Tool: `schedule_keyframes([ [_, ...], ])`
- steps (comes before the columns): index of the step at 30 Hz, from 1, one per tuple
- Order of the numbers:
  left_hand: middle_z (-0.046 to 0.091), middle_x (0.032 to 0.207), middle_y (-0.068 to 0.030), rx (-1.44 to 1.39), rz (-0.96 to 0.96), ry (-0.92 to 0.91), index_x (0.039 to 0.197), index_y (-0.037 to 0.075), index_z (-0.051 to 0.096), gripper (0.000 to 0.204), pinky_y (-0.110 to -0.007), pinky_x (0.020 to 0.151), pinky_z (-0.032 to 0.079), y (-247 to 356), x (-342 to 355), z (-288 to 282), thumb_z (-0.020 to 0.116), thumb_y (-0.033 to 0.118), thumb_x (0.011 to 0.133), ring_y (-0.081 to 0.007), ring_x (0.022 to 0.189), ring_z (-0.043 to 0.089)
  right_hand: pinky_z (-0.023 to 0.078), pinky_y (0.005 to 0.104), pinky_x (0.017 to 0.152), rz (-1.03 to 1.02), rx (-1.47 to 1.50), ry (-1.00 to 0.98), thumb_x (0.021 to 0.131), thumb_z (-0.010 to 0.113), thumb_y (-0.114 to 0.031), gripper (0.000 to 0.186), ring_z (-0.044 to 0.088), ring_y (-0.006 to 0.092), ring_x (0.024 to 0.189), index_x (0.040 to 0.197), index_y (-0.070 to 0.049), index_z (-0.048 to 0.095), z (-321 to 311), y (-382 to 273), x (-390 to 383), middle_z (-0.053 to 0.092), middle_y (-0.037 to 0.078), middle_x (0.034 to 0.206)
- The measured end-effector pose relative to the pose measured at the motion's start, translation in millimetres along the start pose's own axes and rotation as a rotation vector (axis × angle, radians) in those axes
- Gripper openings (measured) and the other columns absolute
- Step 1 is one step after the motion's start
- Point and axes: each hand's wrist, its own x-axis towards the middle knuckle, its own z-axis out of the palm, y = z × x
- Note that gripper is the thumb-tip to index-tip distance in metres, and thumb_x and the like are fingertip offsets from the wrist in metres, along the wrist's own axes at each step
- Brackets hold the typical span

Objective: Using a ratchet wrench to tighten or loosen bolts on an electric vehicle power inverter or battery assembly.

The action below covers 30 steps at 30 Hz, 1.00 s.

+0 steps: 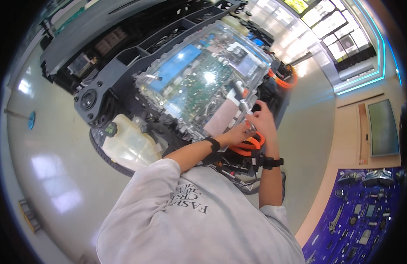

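Note:
My right hand (266,118) is at the right edge of a flat electronics unit (172,93) under a clear cover. Its fingers curl round a slim silver rod-like tool (245,105); a black and orange piece (240,89) lies at the rod's upper end. Close beside it, my left hand (239,133) is closed, fingertips pinched near the rod's lower end. What sits in that pinch is too small to make out. Thick orange cables (247,147) loop just below both hands. A pale pink flat pad (222,116) lies on the cover, left of the tool.
The unit sits in a dark vehicle front frame (117,66). A translucent fluid tank (128,143) with a black cap stands at the near left. Another orange cable (284,81) bends out at the far right. A purple parts board (357,215) and a screen (383,127) are on the right.

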Motion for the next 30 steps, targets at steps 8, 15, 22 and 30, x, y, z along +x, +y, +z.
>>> schedule_keyframes([
  [8, 0.051, 0.056, -0.0028, -0.152, 0.196, 0.08, 0.07, -0.002, 0.057, 0.031, -0.029, 0.046, 0.031, -9.0, 6.2, -9.0, 0.06, 0.025, 0.083, -0.01, 0.048, 0.04, 0.039, 0.038, 0.088, -0.397, -0.417, -0.006, 0.082, 0.057, -0.024, 0.029, 0.049, 0.0301, 0.102, 0.099, -0.001, 0.06, -30.6, 9.9, 6.3, 0.054, 0.017, 0.104],
  [15, 0.047, 0.058, 0.0015, -0.145, 0.207, -0.142, 0.071, 0.004, 0.057, 0.025, -0.026, 0.049, 0.035, 15.9, -1.0, -15.2, 0.069, 0.025, 0.074, -0.0055, 0.054, 0.041, 0.046, 0.034, 0.066, -0.295, -0.58, -0.605, 0.075, 0.062, -0.037, 0.039, 0.059, 0.0284, 0.072, 0.089, -0.001, 0.059, -66.5, -29.6, -12.4, 0.061, 0.01, 0.078],
  [22, 0.056, 0.063, -0.0096, 0.0, 0.319, -0.021, 0.077, 0.002, 0.057, 0.02, -0.033, 0.057, 0.041, -8.6, 13.1, -3.6, 0.062, 0.022, 0.079, -0.0166, 0.057, 0.051, 0.045, 0.0287, 0.06, 0.355, -0.254, -0.963, 0.074, 0.061, -0.026, 0.027, 0.057, 0.0123, 0.061, 0.083, -0.001, 0.059, -47.3, -10.8, 7.6, 0.06, 0.006, 0.066],
  [30, 0.048, 0.056, -0.0164, 0.039, 0.304, -0.038, 0.067, -0.003, 0.053, 0.029, -0.035, 0.049, 0.034, -3.6, 11.3, -8.1, 0.056, 0.021, 0.082, -0.0223, 0.047, 0.039, 0.048, 0.039, 0.063, -0.49, -0.884, -0.697, 0.065, 0.062, -0.015, 0.018, 0.06, 0.0335, 0.071, 0.078, -0.004, 0.059, -47.0, -21.2, 7.0, 0.061, 0.015, 0.072],
])
